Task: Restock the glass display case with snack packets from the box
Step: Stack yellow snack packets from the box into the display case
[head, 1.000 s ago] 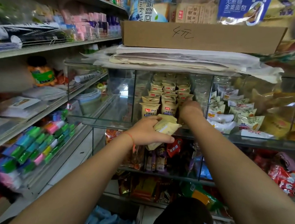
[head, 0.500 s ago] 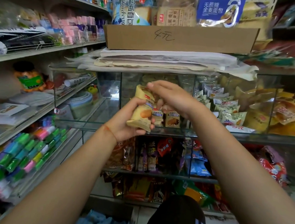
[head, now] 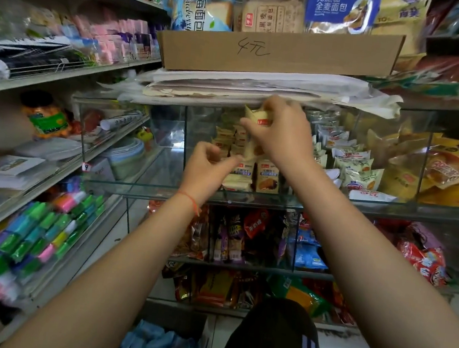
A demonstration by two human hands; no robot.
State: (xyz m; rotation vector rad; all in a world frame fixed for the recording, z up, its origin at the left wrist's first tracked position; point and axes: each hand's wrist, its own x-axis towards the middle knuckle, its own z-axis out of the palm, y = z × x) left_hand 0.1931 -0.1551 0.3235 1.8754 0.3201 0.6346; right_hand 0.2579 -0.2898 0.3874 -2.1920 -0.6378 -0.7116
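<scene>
- glass display case [head: 165,149]: front face open, left half of the compartment bare down to the glass floor, so there is room to reach in there
- stacked cream snack packets [head: 252,173] fill the middle
- paper stack [head: 261,88] overhangs the top edge, low headroom
- glass divider [head: 353,148] blocks the right side; white packets [head: 350,161] packed against it
- both forearms already cross the opening

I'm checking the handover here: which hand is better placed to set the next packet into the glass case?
The right hand. It already grips a cream snack packet raised at the glass case opening, above the stacked rows. The left hand sits lower, apparently empty.
</scene>
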